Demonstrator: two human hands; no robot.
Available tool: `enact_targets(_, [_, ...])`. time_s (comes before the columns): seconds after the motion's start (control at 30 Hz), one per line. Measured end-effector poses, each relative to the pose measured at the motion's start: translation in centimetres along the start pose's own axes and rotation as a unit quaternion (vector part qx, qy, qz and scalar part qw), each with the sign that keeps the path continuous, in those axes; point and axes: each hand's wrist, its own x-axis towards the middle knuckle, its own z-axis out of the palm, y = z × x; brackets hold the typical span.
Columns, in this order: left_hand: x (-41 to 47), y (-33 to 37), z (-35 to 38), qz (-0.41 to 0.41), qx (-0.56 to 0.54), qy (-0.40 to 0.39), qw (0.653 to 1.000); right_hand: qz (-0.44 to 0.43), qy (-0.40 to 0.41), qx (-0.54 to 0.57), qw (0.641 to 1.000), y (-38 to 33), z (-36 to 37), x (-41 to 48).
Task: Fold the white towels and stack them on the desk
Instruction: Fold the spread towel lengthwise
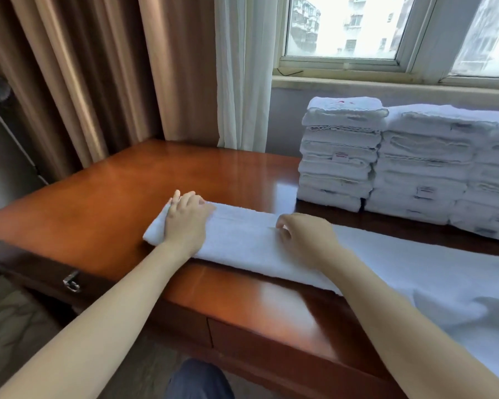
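**Long strip of towel pinned on desk, next fold pending**

Near, 6 o'clock: front edge of desk (242, 300). On it the towel (242, 240) lies as a strip from 9 to 4 o'clock. The left hand (185, 223) is flat, pressing the 9 o'clock end. The right hand (303, 237) is curled and looks to pinch the top layer mid-strip. Soft, light, floppy: grab the end corners. Far, 2 o'clock: folded stacks (386, 168).

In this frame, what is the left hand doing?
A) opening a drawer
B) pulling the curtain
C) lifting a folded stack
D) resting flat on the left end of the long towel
D: the left hand lies with straight fingers on the left end of the long towel spread on the desk.
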Motion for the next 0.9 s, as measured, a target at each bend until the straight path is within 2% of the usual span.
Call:
enact_targets(0.07, [0.4,-0.6,0.6,-0.019,-0.109,-0.052,0.992,-0.009,0.029,0.056,0.998,0.7,1.1,-0.2])
enact_targets(0.1, [0.4,-1.0,0.8,-0.031,-0.130,-0.086,0.987,-0.011,0.045,0.073,0.996,0.9,1.4,-0.2])
enact_targets(0.17, [0.6,-1.4,1.0,-0.037,-0.090,-0.149,0.984,-0.015,0.061,0.082,0.995,0.9,1.8,-0.1])
enact_targets(0.23, [1.0,-1.6,1.3,-0.026,-0.045,-0.180,0.982,-0.012,0.065,0.088,0.994,0.8,1.9,0.0])
enact_targets(0.4, [0.6,-3.6,0.6,-0.025,-0.036,-0.205,0.978,-0.016,0.059,0.114,0.992,-1.1,2.2,0.2])
enact_targets(0.57, [-0.4,-5.6,-1.4,-0.066,-0.034,-0.206,0.976,-0.031,0.056,0.129,0.990,-4.9,3.0,1.2])
enact_targets(0.73, [-2.3,-2.3,-2.3,-0.035,-0.088,-0.206,0.974,-0.029,0.028,0.149,0.988,-7.4,3.2,1.8])
enact_targets(0.9, [-4.0,1.5,-2.8,0.011,-0.161,-0.179,0.971,-0.008,-0.017,0.144,0.989,-6.8,1.7,-0.1])
